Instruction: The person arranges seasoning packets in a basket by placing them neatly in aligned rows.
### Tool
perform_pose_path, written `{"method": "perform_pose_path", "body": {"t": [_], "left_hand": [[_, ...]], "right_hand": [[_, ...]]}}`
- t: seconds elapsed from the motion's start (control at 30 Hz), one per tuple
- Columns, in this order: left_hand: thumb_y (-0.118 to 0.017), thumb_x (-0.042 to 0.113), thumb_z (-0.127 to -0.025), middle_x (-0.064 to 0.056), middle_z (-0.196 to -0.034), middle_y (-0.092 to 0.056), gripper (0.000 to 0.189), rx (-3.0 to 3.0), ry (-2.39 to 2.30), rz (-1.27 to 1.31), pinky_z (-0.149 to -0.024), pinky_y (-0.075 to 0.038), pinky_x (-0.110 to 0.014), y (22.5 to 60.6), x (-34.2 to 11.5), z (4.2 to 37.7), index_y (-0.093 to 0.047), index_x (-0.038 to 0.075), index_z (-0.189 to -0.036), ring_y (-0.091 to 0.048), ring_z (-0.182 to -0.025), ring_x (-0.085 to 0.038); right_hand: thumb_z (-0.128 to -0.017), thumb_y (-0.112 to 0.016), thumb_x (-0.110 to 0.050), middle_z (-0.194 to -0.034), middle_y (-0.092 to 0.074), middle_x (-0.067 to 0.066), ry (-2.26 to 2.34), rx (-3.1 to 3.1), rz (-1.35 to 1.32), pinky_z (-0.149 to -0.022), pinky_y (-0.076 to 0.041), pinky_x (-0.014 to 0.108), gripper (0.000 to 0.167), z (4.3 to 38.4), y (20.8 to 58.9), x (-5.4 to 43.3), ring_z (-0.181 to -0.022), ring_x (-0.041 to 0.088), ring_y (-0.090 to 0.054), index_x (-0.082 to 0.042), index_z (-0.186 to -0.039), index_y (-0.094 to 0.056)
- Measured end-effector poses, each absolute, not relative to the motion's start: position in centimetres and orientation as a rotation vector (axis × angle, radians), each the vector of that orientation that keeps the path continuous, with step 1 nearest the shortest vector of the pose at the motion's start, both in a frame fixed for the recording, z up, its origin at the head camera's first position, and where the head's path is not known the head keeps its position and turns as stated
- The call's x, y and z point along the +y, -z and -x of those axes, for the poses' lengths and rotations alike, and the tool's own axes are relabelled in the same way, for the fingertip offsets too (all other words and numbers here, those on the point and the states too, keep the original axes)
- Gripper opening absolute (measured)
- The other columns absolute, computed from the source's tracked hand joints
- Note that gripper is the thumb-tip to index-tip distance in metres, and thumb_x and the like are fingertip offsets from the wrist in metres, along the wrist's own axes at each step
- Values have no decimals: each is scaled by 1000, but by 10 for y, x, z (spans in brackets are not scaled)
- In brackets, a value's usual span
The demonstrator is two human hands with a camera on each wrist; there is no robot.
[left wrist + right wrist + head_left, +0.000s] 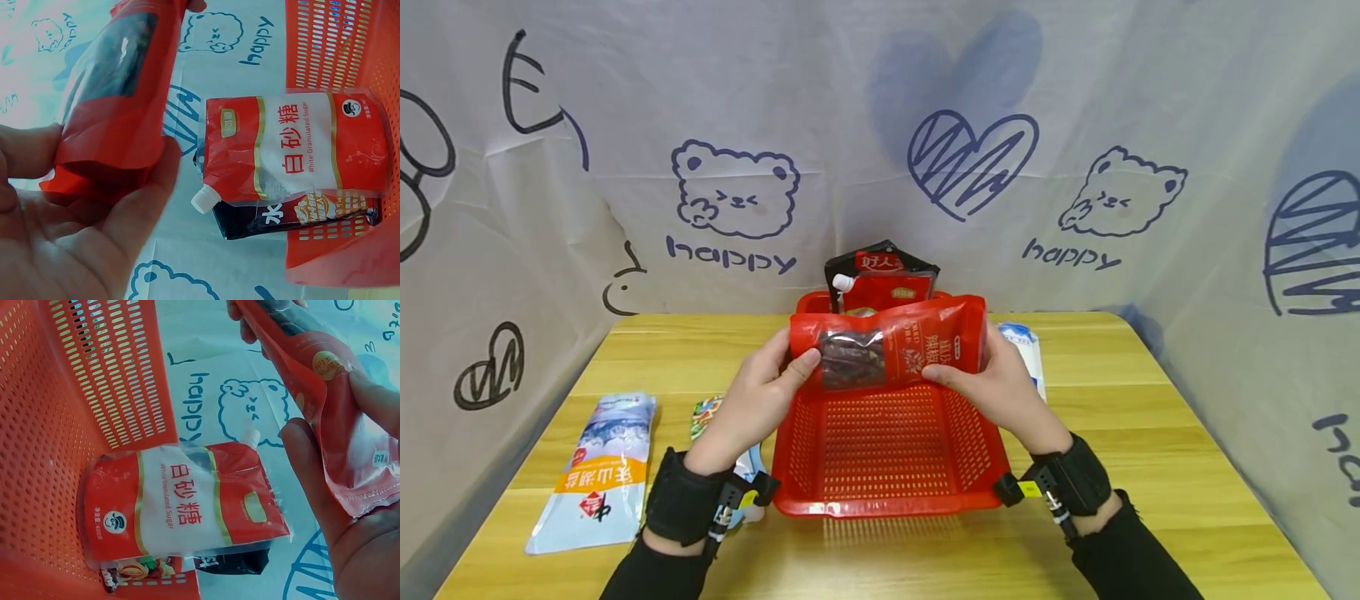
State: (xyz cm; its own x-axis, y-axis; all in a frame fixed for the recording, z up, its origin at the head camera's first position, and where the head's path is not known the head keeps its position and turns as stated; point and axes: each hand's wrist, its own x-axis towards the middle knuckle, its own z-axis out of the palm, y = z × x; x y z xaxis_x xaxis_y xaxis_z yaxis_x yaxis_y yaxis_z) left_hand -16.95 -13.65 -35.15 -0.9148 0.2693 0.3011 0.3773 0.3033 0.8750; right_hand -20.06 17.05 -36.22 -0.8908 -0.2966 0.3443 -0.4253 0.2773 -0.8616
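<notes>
Both hands hold a red bag of dried chilies (887, 346) level above a red plastic basket (887, 500). My left hand (756, 396) grips one end, thumb on the front by the clear window. At the other end, my right hand (1000, 383) grips the bag with its thumb across the front. In the left wrist view the bag (115, 81) bulges between thumb and fingers. Upright at the back of the basket stands a spouted bag of white granulated sugar (300, 144), in front of a black-and-red packet (880, 258).
A blue-and-orange salt bag (598, 475) lies on the wooden table (1120, 467) at the left. Beside the basket, a colourful packet (703, 412) is partly hidden by the left arm. A white-and-blue packet (1026, 354) lies right of the basket. A drawn-on cloth (865, 83) hangs behind.
</notes>
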Motion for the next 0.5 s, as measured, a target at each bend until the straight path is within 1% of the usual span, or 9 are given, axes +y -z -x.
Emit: {"method": "perform_pose_path", "body": {"t": [0.17, 0.23, 0.43, 0.5], "left_hand": [[-57, 23, -108, -18, -130, -64, 42, -2527, 1670, 602, -101, -54, -55, 351, -137, 173, -48, 1, -143, -62, -117, -32], [-60, 26, -107, -18, -135, -61, 48, -2561, 1645, 569, -104, -52, -56, 350, -137, 173, -45, 3, -146, -59, -123, -34], [-73, 31, -98, -15, -150, -50, 74, -2644, 1550, 478, -96, -57, -57, 344, -137, 173, -33, 12, -157, -52, -131, -42], [-77, 30, -95, -14, -153, -47, 81, -2660, 1487, 492, -96, -57, -57, 342, -136, 174, -31, 13, -160, -50, -132, -40]], "right_hand": [[-90, -83, -15, -134, -66, 7, -1698, -2402, -657, -93, -60, 45, 63, 199, 361, 172, -117, 27, -66, -13, -143, -50], [-90, -83, -15, -134, -66, 7, -1697, -2393, -660, -92, -60, 44, 62, 199, 360, 172, -117, 27, -66, -13, -143, -51], [-91, -82, -14, -133, -66, 6, -1650, -2388, -721, -90, -61, 39, 60, 199, 352, 174, -116, 26, -67, -14, -143, -52], [-90, -82, -14, -132, -66, 5, -1614, -2407, -733, -89, -62, 40, 60, 198, 349, 174, -115, 25, -68, -14, -143, -53]]}}
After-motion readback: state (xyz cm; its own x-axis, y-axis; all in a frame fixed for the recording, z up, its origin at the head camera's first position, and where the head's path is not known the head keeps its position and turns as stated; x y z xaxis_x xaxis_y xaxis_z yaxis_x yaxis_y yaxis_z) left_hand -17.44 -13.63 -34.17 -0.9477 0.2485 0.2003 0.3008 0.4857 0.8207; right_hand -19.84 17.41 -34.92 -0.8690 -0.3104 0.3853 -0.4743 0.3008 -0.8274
